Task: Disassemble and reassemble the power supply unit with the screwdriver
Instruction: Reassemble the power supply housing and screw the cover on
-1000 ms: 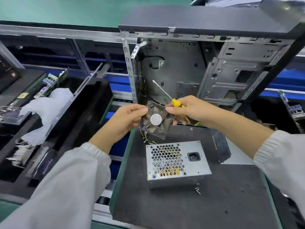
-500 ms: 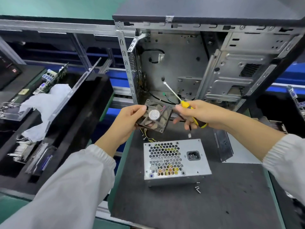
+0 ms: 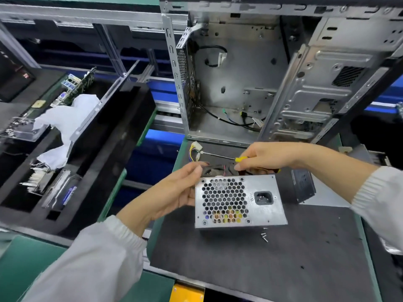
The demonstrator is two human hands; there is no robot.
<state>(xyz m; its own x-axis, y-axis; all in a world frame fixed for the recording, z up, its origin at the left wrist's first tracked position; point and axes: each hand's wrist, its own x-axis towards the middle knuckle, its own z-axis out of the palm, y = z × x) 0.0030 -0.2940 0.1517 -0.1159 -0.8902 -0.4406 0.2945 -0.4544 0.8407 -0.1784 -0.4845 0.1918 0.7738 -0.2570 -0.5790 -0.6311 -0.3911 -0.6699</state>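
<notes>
The silver power supply unit (image 3: 239, 201) stands on the dark mat (image 3: 261, 258), its honeycomb grille and power socket facing me. Behind its top edge, the black fan (image 3: 220, 167) is lowered into the housing and mostly hidden. My left hand (image 3: 174, 192) holds the fan's left side, fingers against the unit's upper left corner. My right hand (image 3: 268, 156) grips the yellow-handled screwdriver (image 3: 220, 156), whose shaft points left, and its fingers also touch the fan's right side. Yellow wires with white connectors (image 3: 194, 151) lie behind the unit.
An open metal computer case (image 3: 250, 73) stands behind the mat. Loose screws (image 3: 263, 236) lie in front of the unit. A small dark panel (image 3: 303, 188) leans at its right. At the left, a black foam tray (image 3: 98, 160) holds boards, a white cloth and drives.
Both hands have come down with the fan from in front of the case to the top of the power supply unit. The screwdriver shaft has swung from pointing up-left to nearly level.
</notes>
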